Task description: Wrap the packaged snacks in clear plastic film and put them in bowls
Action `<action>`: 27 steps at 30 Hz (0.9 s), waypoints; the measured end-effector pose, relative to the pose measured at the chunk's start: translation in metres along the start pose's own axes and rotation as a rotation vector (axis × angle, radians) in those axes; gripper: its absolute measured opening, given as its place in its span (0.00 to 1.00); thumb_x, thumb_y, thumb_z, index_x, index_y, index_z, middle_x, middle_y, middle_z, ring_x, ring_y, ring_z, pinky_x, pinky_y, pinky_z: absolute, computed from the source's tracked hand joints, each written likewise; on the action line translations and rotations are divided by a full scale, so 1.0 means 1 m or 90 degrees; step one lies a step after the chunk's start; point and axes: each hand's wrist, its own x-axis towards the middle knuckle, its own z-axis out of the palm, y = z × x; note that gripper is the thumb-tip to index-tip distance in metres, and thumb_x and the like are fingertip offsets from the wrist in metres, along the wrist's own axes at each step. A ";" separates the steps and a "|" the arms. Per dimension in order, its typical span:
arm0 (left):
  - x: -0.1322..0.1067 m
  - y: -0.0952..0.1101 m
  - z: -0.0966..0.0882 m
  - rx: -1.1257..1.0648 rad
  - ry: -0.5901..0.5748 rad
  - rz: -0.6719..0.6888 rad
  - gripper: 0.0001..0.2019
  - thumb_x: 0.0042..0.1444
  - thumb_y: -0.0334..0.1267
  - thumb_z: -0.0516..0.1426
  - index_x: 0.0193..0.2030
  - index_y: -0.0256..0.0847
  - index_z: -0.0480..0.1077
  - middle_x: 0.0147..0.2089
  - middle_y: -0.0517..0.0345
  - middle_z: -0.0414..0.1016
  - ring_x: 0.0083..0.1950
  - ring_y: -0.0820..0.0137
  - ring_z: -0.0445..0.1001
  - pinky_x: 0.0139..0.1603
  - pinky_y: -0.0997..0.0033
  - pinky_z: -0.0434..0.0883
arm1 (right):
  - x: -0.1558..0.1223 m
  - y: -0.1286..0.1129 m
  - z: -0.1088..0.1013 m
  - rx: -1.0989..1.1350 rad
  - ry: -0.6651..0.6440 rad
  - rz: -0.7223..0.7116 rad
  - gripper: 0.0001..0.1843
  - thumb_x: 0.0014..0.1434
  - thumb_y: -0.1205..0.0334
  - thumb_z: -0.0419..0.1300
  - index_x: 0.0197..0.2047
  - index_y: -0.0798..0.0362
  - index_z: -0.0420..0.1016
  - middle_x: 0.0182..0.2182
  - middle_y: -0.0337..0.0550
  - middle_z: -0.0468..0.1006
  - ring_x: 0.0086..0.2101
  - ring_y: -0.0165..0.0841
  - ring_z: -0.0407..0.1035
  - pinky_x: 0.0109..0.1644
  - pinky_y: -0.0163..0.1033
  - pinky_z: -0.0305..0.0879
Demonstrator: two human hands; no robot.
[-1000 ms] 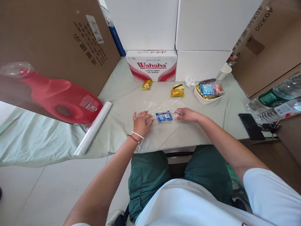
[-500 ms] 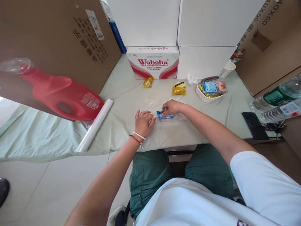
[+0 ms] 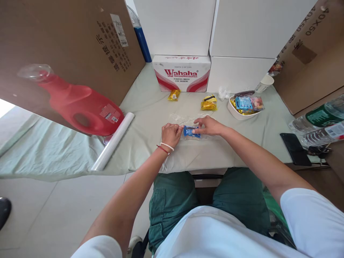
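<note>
A small blue snack packet [image 3: 191, 131] lies on a sheet of clear cling film [image 3: 185, 120] spread on the pale green tablecloth [image 3: 150, 107]. My left hand [image 3: 171, 133] is curled at the packet's left end, fingers closed on the film's edge. My right hand [image 3: 209, 125] rests on the packet's right end, fingertips pinching the packet and film. The packet sits between both hands, partly covered by my fingers.
A cling film roll [image 3: 113, 141] lies left beside a red jug [image 3: 77, 107]. Two yellow packets [image 3: 174, 94] [image 3: 209, 103] and a white bowl of snacks [image 3: 243, 113] sit behind. A Wahaha box [image 3: 181, 73], white boxes, cardboard boxes, a paper cup [image 3: 264, 83], phone [image 3: 295, 144] and bottles [image 3: 319, 120] surround.
My right hand swung from the film's right side onto the blue packet. My left hand closed in on the packet's left end. The view shifted slightly right.
</note>
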 end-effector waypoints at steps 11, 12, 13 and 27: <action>-0.033 0.010 -0.049 0.021 0.342 -0.064 0.16 0.63 0.38 0.55 0.57 0.40 0.72 0.62 0.38 0.72 0.71 0.46 0.64 0.72 0.38 0.55 | 0.017 0.009 0.023 0.073 0.020 0.181 0.16 0.64 0.59 0.65 0.53 0.56 0.80 0.34 0.40 0.80 0.32 0.30 0.68 0.38 0.33 0.59; -0.048 0.025 -0.050 0.030 0.288 0.009 0.14 0.65 0.36 0.54 0.55 0.44 0.74 0.58 0.43 0.75 0.69 0.48 0.68 0.71 0.39 0.56 | 0.017 0.009 0.025 0.070 0.021 0.178 0.16 0.64 0.59 0.64 0.54 0.56 0.79 0.35 0.40 0.80 0.32 0.30 0.68 0.39 0.33 0.60; -0.060 0.041 -0.047 0.027 0.211 0.103 0.15 0.65 0.36 0.53 0.54 0.47 0.75 0.55 0.47 0.79 0.67 0.51 0.72 0.70 0.42 0.57 | 0.017 0.010 0.028 0.068 0.024 0.175 0.17 0.65 0.59 0.64 0.55 0.56 0.79 0.35 0.41 0.80 0.32 0.31 0.69 0.39 0.33 0.60; -0.039 0.049 0.011 0.041 -0.043 0.070 0.24 0.67 0.32 0.49 0.65 0.52 0.74 0.70 0.54 0.75 0.70 0.50 0.70 0.65 0.39 0.59 | 0.082 0.027 0.003 -0.190 0.069 0.069 0.44 0.61 0.54 0.70 0.74 0.59 0.62 0.65 0.66 0.70 0.67 0.57 0.60 0.70 0.56 0.58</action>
